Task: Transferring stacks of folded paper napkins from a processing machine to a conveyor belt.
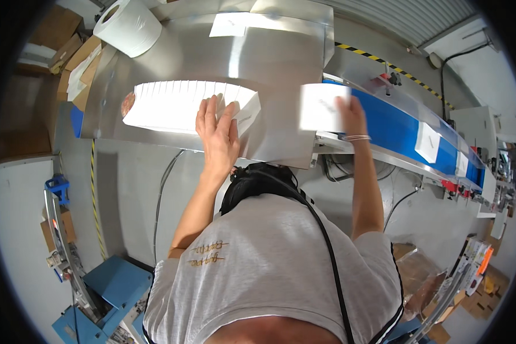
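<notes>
Left hand (218,139): fingers apart on packet row (169,107), likely steadying it; right hand (355,118): fingers clamped on white packet (320,109)

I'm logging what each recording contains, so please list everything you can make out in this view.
row of packets: too tightly packed to count surely, white, on the table
held packet: one, white, blurred, in the right hand
belt packets: at least two, white, on the conveyor
round end piece: one, reddish brown, at the row's left end
roll: one, white, table's far left
table: one, silver metal, in front
conveyor: one, blue, right
cardboard boxes: several, brown, upper left
striped tape: two stretches, yellow and black, left and upper right
shirt: one, grey, lower middle
left hand: one, bare, on the row
right hand: one, bare, beside the conveyor
</notes>
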Demonstrator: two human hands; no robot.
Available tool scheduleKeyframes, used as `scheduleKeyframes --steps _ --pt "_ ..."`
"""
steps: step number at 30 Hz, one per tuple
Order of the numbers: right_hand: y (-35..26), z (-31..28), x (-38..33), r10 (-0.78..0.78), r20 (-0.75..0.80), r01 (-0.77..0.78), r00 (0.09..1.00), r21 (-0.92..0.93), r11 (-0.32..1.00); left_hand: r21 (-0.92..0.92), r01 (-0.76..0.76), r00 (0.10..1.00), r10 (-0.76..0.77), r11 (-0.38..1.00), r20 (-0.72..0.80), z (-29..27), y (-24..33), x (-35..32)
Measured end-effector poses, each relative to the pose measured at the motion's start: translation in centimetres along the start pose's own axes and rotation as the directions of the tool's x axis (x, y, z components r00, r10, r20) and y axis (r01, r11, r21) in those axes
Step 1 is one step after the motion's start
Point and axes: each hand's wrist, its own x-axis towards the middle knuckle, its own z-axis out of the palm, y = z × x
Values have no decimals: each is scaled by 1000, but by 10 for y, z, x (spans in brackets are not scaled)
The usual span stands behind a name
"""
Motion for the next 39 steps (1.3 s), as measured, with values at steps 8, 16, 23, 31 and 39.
scheduleKeyframes --steps 8,16,23,31,39 --pt "-13 -50 6 -426 -126 146 896 -822 550 -122 62 998 -59 991 31 -1 5 5" --pt "-84 110 -2 -287 732 484 618 -66 873 -104 -26 988 42 994 150 -8 6 12" --pt "-49 50 -7 17 340 -58 940 112 992 -47 48 999 -48 998 15 -1 -14 5" --pt "19 -62 11 -332 -444 -357 832 -887 292 -70 26 999 -27 997 -24 -2 -16 7" --pt "-98 86 -5 -218 643 315 734 -38 948 -87 -1 999 5 996 45 -5 -9 8"
